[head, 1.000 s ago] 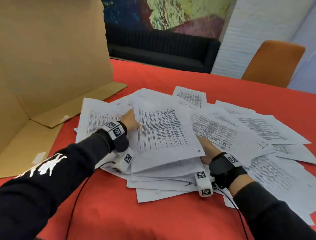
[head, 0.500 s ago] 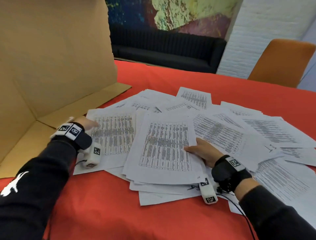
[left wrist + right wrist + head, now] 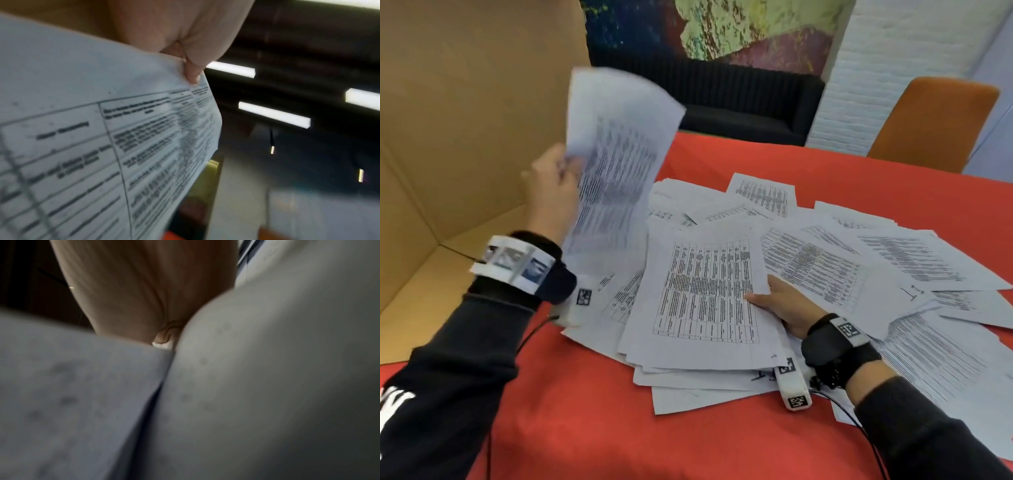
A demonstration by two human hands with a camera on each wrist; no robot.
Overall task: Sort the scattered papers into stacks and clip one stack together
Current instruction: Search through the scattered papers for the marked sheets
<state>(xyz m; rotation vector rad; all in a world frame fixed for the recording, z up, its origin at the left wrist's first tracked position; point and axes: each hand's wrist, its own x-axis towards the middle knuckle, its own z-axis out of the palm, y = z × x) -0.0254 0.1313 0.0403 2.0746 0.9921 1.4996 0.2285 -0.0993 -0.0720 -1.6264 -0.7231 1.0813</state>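
Observation:
Many printed white papers (image 3: 825,270) lie scattered and overlapping on the red table (image 3: 585,428). My left hand (image 3: 554,192) is raised at the left and pinches a printed sheet (image 3: 616,164) by its edge, holding it upright above the pile. In the left wrist view the thumb (image 3: 192,73) presses on that table-printed sheet (image 3: 102,146). My right hand (image 3: 784,305) grips the right edge of the front stack (image 3: 705,298), thumb on top and fingers tucked under. The right wrist view shows only my palm (image 3: 144,296) and blurred paper (image 3: 267,386). No clip is in view.
A large open cardboard box (image 3: 465,120) stands at the left, its flap on the table by the pile. An orange chair (image 3: 935,123) and a dark sofa (image 3: 739,102) sit beyond the far edge. Thin cables (image 3: 859,428) trail from my wrists.
My left hand has lifted a sheet from the left side of the pile up into the air. My right hand stays at the front stack's right edge.

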